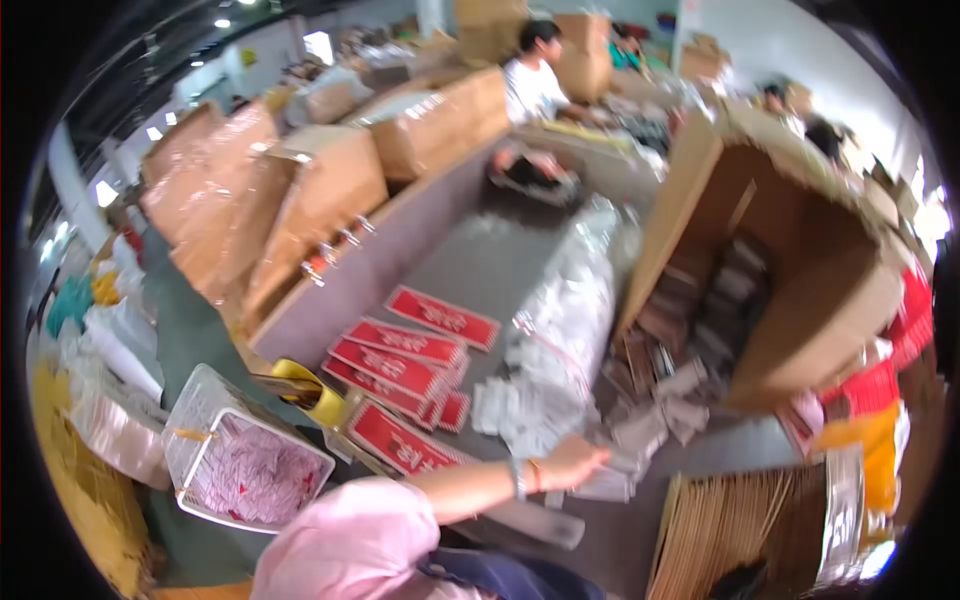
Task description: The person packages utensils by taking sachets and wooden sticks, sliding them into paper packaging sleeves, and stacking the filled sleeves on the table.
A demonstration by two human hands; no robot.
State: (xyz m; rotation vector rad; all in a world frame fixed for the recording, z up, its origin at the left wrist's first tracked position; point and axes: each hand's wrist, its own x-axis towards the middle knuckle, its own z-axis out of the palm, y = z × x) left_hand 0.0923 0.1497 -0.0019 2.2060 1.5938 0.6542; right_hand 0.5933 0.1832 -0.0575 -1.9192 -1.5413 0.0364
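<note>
My left hand [572,464], with a bracelet at the wrist, reaches from a pink sleeve to a loose pile of small pale packets [640,430] on the grey table [455,250]. Its fingers point right and touch or nearly touch the packets; blur hides their exact pose. A long clear plastic bag [570,310] of white pieces lies just beyond it. Red printed packs [395,438] lie to its left, with more red packs [443,317] farther up the table. My right hand does not show.
An open carton [820,330] lies tipped at the right, dark packets inside. Upright cardboard sheets [715,530] stand at the lower right. At the lower left are a white basket [190,450] and a yellow container [325,405]. A person [535,85] is beyond the table.
</note>
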